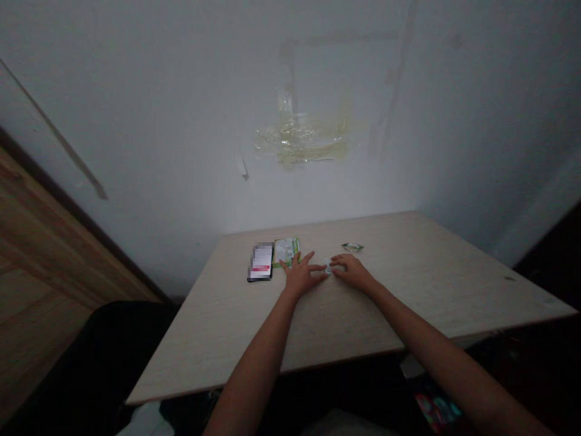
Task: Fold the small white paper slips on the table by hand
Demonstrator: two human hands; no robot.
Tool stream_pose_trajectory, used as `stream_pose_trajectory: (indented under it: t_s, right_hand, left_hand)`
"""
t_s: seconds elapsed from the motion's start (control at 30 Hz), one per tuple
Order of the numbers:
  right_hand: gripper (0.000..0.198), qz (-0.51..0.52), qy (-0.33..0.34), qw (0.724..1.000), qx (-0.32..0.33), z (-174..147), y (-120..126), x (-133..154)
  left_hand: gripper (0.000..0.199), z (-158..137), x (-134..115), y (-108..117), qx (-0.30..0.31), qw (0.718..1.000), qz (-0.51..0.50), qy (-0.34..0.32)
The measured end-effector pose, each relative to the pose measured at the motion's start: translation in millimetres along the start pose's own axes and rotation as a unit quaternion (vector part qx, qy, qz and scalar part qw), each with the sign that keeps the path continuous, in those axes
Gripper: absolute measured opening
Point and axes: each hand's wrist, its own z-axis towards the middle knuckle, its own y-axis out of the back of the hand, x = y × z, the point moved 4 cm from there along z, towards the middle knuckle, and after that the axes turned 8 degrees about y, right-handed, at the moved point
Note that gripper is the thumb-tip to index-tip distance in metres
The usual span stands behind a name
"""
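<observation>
A small pale piece (327, 266), perhaps paper or plastic, lies low at the tabletop between my two hands. My left hand (300, 277) has its thumb and index finger closed at the piece's left edge, with the other fingers spread. From the right, my right hand (353, 272) meets the piece with bent fingers and thumb. The fingertips hide part of it, and its exact kind is too small to make out. Just beyond my left fingers lies a green-and-white printed packet (285, 249). A phone (262, 263) with its screen lit lies left of that packet.
A small folded printed piece (353, 247) lies beyond my right hand. The light wooden table (218, 321) meets a wall (181, 151) with peeling tape (313, 142). A dark chair-like shape (122, 339) stands left, beside wooden panelling (36, 254). A small dark mark (510, 278) shows at right.
</observation>
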Motion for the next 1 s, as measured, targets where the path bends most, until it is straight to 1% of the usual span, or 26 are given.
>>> stream_pose_trajectory:
  t_s: [0.13, 0.27, 0.53, 0.77, 1.0]
  right_hand:
    - [0.016, 0.026, 0.005, 1.0, 0.013, 0.0, 2.2, -2.1]
    - [0.012, 0.022, 0.016, 0.999, 0.025, -1.3, 1.7, -3.2]
    - [0.017, -0.029, -0.02, 0.999, -0.019, 0.4, -2.6, -9.7]
    - [0.024, -0.077, -0.013, 0.997, -0.006, 2.8, -3.0, -5.1]
    - [0.032, -0.102, -0.013, 0.995, 0.007, 1.8, -2.6, -2.7]
  left_hand:
    - [0.035, -0.5, -0.8, 1.8, 0.004, 1.0, -0.002, -0.005]
    - [0.036, 0.0, -1.4, 2.2, 0.014, 1.0, 0.002, 0.005]
    - [0.038, 0.3, -1.3, 0.8, 0.03, 0.999, 0.003, 0.009]
    - [0.039, -2.6, -1.6, 2.6, 0.042, 0.999, 0.015, 0.009]
    - [0.037, -5.3, -0.3, 1.8, 0.034, 0.999, 0.009, 0.003]
